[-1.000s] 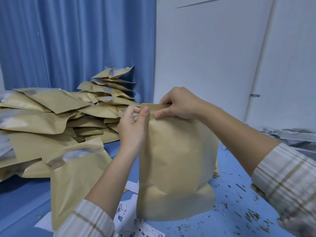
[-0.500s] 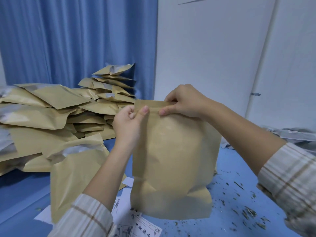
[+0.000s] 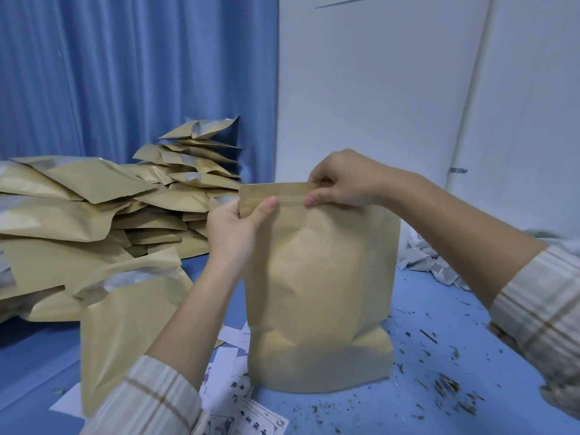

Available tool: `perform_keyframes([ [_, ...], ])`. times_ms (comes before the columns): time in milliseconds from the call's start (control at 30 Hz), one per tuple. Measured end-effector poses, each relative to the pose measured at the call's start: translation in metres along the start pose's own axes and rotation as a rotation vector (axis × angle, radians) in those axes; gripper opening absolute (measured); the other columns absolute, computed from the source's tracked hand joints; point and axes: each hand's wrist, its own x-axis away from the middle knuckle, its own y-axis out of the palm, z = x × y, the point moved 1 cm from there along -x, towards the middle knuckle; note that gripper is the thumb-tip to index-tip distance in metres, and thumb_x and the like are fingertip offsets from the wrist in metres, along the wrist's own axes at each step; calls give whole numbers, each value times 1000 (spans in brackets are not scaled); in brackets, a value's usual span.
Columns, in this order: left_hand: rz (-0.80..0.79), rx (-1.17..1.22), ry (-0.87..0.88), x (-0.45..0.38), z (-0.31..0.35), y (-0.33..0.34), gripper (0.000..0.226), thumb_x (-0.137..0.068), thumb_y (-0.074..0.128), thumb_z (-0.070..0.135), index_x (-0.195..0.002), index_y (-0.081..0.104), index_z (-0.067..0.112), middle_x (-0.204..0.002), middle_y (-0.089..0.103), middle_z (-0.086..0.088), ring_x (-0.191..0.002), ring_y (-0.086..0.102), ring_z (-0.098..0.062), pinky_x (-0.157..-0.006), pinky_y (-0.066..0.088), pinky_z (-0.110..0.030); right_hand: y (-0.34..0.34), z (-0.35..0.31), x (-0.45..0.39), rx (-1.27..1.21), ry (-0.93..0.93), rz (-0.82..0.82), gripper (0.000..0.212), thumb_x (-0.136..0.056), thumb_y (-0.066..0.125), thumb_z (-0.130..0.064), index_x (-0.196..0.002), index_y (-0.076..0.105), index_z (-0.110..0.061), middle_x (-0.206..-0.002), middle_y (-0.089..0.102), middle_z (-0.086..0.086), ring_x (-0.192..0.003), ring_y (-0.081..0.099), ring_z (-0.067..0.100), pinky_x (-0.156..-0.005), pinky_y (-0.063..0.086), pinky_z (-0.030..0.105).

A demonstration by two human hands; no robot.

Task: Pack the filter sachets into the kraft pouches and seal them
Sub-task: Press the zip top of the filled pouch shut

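A bulging kraft pouch (image 3: 320,296) stands upright on the blue bench (image 3: 455,400); the left hand (image 3: 233,229) pinches its top strip's left end; the right hand (image 3: 343,180) pinches farther right; a heap of pouches (image 3: 94,221) lies far left.

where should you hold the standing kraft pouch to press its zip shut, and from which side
Take the standing kraft pouch by the flat top strip, pinching front to back from above at both ends. The body below bulges, so only that band lies flat enough to squeeze. The left hand already pinches the strip's left end and the right hand its right end, while the gusseted base stands on the blue table.
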Motion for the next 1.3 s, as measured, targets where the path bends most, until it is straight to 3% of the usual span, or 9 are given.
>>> perform_keyframes([
  [200,-1,4,-18,-4,2,0,10,-77,76,19,-75,69,14,-82,70,-9,-77,63,-21,-79,53,-39,-1,10,8,17,-9,15,40,-82,67,-39,-55,46,-18,-50,37,-6,-49,34,9,-46,25,20],
  [333,28,22,-22,-8,-1,-10,7,-77,76,18,-75,69,17,-70,70,5,-66,63,-10,-66,53,-24,-1,22,12,-98,37,43,29,-76,71,-42,-62,63,-18,-45,42,-10,-49,38,5,-45,29,14],
  [500,49,17,-14,-9,-2,-16,12,-77,76,19,-74,68,11,-64,69,8,-59,61,-4,-57,51,-16,0,30,19,-158,43,110,35,-75,73,-41,-63,62,-10,-49,40,-8,-51,34,7,-45,27,15],
  [600,43,20,-11,-9,-2,-16,13,-77,76,19,-73,67,10,-63,67,6,-58,60,-5,-56,50,-16,-3,39,26,-187,76,133,29,-75,74,-39,-55,60,-23,-43,44,-13,-49,41,1,-44,29,10],
  [767,7,75,-21,-8,-1,-13,7,-80,72,12,-75,67,13,-61,69,10,-57,63,-2,-57,53,-15,-1,55,41,-250,141,178,34,-72,72,-46,-80,71,-13,-67,56,1,-64,45,10,-58,34,23],
  [1033,6,84,-28,-11,-7,-13,9,-79,73,13,-76,66,8,-58,68,9,-53,63,0,-50,48,-13,6,75,50,-202,189,158,53,-74,66,-55,-68,54,-3,-51,43,-5,-47,41,3,-46,30,15],
  [1167,-13,59,-17,-10,-8,-8,28,-76,75,20,-91,66,-3,-78,68,-5,-70,63,-14,-63,52,-22,5,67,44,-116,128,104,31,-78,64,-51,-81,59,-21,-71,52,-15,-72,50,8,-61,35,16],
  [1233,-53,54,-15,-8,-4,0,27,-68,77,26,-82,69,5,-81,70,-7,-75,64,-18,-68,54,-27,5,48,35,-165,77,70,23,-77,64,-55,-89,59,-36,-82,57,-24,-81,53,-3,-67,38,9],
  [1300,-118,36,-2,-5,-2,9,17,-66,78,28,-73,71,14,-77,72,-3,-73,66,-19,-71,54,-32,9,26,22,-172,12,67,17,-79,65,-50,-79,60,-34,-74,58,-21,-74,53,-4,-64,37,5],
])
